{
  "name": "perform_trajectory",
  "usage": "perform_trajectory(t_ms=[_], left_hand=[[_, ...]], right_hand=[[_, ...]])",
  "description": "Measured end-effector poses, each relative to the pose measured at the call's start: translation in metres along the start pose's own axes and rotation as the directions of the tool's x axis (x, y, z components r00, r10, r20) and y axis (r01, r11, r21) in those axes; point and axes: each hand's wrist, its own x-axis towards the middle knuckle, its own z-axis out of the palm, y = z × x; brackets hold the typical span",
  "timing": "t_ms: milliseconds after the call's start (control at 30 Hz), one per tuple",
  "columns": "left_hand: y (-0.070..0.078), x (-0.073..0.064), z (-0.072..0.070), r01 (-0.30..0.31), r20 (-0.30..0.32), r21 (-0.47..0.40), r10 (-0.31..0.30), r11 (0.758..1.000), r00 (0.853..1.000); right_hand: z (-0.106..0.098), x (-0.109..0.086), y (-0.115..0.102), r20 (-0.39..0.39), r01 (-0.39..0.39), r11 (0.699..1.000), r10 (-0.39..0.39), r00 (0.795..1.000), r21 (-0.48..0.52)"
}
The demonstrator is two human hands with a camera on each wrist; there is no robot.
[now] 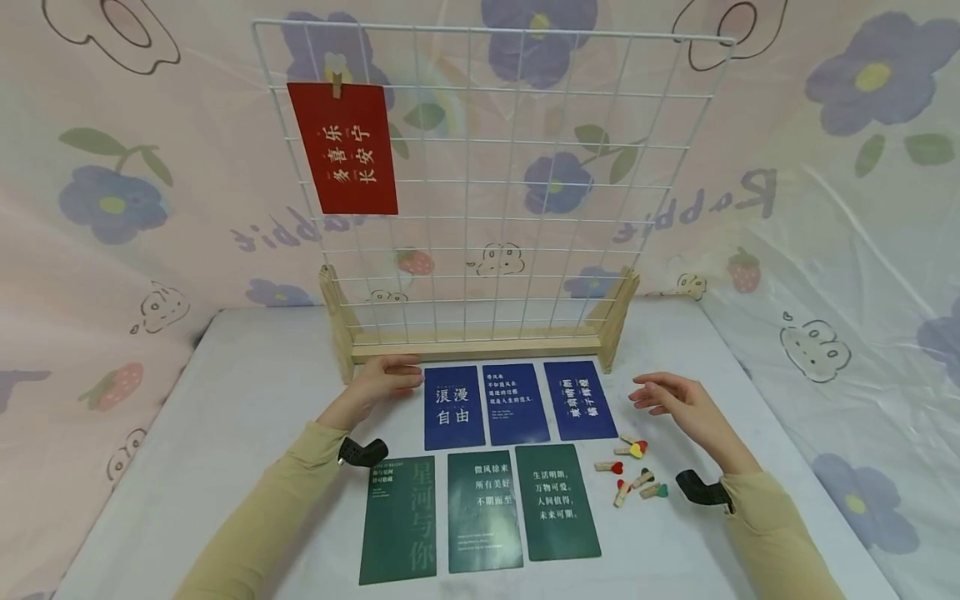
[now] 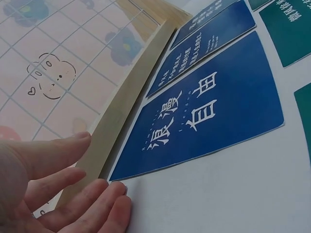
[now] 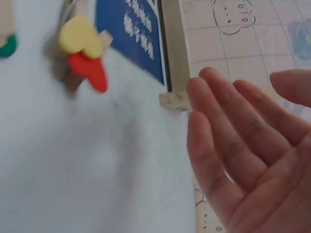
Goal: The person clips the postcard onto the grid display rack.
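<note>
My left hand point(image 1: 384, 385) is at the upper left corner of the left blue card point(image 1: 454, 408), fingers relaxed and holding nothing. In the left wrist view its fingertips come right up to that card's edge. On the right, my right hand point(image 1: 678, 408) hovers beside the right-hand blue card point(image 1: 580, 401) with its fingers loosely bent and nothing in them. A middle blue card point(image 1: 516, 405) lies between the other two. Several small wooden clothespins point(image 1: 621, 494) with coloured hearts lie near my right hand; a yellow heart point(image 3: 80, 36) shows close up in the right wrist view.
Behind the cards stands a white wire grid point(image 1: 510, 179) in a wooden base point(image 1: 476, 347). A red card point(image 1: 348, 158) hangs at its upper left from a clothespin point(image 1: 337, 84). In front lie three green cards point(image 1: 483, 511). A patterned cloth point(image 1: 847, 275) surrounds the white table point(image 1: 247, 358).
</note>
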Motion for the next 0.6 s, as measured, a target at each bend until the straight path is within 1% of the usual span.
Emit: perform_trajectory(t_ms=[200, 433, 600], left_hand=[[-0.001, 0.005, 0.001, 0.022, -0.007, 0.025, -0.022, 0.999, 1.0], [0.0, 0.011, 0.003, 0.044, -0.041, 0.026, -0.043, 0.999, 0.998], [-0.001, 0.013, 0.003, 0.062, -0.042, 0.027, -0.061, 0.998, 0.997]], right_hand=[[-0.002, -0.01, 0.011, 0.031, -0.028, 1.0, 0.028, 0.999, -0.001], [0.0, -0.013, 0.02, 0.069, -0.063, 0.998, 0.062, 0.996, 0.017], [0.001, -0.017, 0.023, 0.084, -0.074, 0.997, 0.071, 0.994, 0.026]])
